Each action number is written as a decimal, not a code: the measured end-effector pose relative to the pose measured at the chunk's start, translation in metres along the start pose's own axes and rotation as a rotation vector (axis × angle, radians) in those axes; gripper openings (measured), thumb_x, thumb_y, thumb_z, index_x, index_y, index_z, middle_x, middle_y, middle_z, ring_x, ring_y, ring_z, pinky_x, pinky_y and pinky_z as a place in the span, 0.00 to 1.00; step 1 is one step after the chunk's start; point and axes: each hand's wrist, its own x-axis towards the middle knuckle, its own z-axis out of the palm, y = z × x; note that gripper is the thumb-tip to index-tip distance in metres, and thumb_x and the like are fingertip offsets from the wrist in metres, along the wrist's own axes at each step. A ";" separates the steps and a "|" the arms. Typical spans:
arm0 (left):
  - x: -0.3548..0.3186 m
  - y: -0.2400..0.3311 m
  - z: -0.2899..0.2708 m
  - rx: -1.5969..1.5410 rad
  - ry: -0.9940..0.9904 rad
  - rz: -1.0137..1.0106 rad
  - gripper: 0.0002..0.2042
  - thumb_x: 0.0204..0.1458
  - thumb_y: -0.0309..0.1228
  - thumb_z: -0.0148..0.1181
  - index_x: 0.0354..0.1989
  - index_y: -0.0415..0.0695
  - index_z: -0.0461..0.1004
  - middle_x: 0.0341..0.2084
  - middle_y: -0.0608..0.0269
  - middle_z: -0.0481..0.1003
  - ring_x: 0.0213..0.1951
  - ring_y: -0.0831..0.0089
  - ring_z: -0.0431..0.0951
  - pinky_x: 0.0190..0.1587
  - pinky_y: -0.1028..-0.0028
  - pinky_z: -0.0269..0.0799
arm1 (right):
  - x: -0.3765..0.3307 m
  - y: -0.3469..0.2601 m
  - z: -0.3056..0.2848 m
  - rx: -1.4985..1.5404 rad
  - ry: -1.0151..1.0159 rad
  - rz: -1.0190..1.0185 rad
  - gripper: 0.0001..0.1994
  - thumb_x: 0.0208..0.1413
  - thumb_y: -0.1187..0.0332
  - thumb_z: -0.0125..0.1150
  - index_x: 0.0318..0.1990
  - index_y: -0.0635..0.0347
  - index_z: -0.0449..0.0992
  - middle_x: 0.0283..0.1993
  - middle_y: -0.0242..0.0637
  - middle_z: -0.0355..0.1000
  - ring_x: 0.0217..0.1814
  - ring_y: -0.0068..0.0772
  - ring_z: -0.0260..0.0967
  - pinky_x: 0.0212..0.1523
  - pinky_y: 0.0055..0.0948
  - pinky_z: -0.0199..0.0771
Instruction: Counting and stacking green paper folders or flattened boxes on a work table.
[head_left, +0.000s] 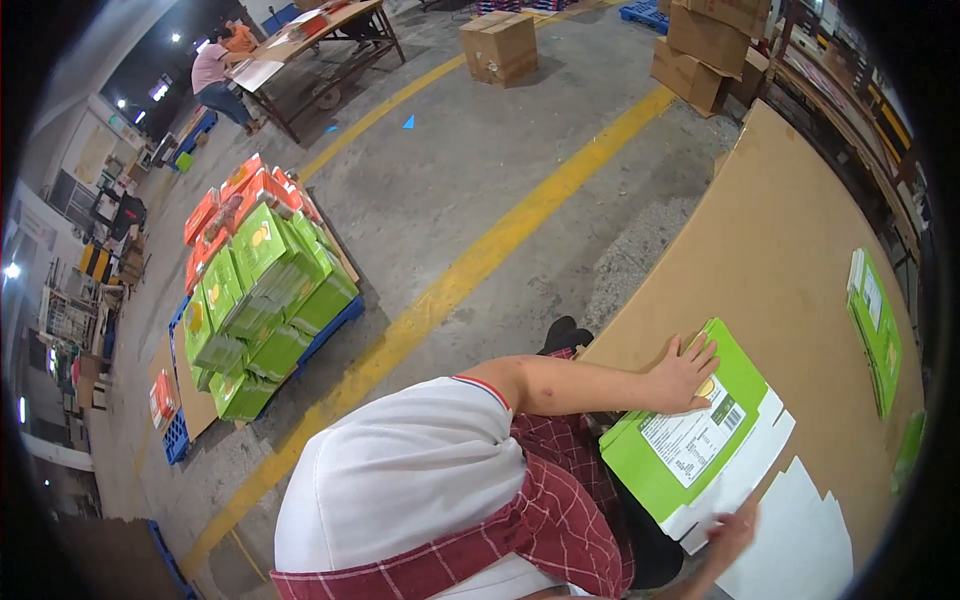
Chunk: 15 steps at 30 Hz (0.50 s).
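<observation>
My left hand (686, 377) lies flat with its fingers spread on a green flat-folded carton (733, 360). The carton has a white printed label and white flaps along one side. It seems to lie on others like it, at the near edge of the brown tabletop. My right hand (735, 532), smeared by motion, is beside the carton's white flap edge. Whether its fingers grip the flap cannot be made out. Next to that hand lies a white sheet (795, 535) with a notched edge.
More green flat cartons (877, 330) lie across the brown tabletop (765, 230). To the left, green and orange cartons (262, 290) are stacked on a blue pallet (330, 330). Brown boxes (500, 50) stand on the floor. People (215, 75) are at a far table (320, 40).
</observation>
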 end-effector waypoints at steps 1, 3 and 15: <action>0.001 -0.001 0.003 0.027 0.013 0.008 0.36 0.48 0.53 0.43 0.57 0.35 0.51 0.59 0.44 0.45 0.61 0.50 0.39 0.55 0.43 0.39 | 0.010 0.017 -0.014 0.000 -0.003 -0.001 0.23 0.57 0.58 0.40 0.56 0.62 0.56 0.32 0.41 0.70 0.27 0.18 0.66 0.17 0.15 0.61; 0.003 0.005 0.006 0.034 0.020 0.039 0.36 0.48 0.53 0.43 0.57 0.35 0.51 0.58 0.43 0.45 0.61 0.50 0.39 0.55 0.44 0.39 | 0.028 0.063 -0.042 -0.082 0.405 -0.063 0.26 0.57 0.52 0.37 0.57 0.62 0.55 0.42 0.45 0.68 0.39 0.27 0.67 0.32 0.24 0.69; 0.003 -0.001 0.006 0.121 0.026 0.032 0.35 0.48 0.55 0.41 0.57 0.36 0.52 0.58 0.44 0.48 0.61 0.50 0.41 0.55 0.49 0.43 | 0.105 -0.014 0.059 -0.501 0.044 -0.313 0.27 0.57 0.55 0.37 0.59 0.62 0.49 0.63 0.43 0.45 0.66 0.40 0.39 0.63 0.37 0.35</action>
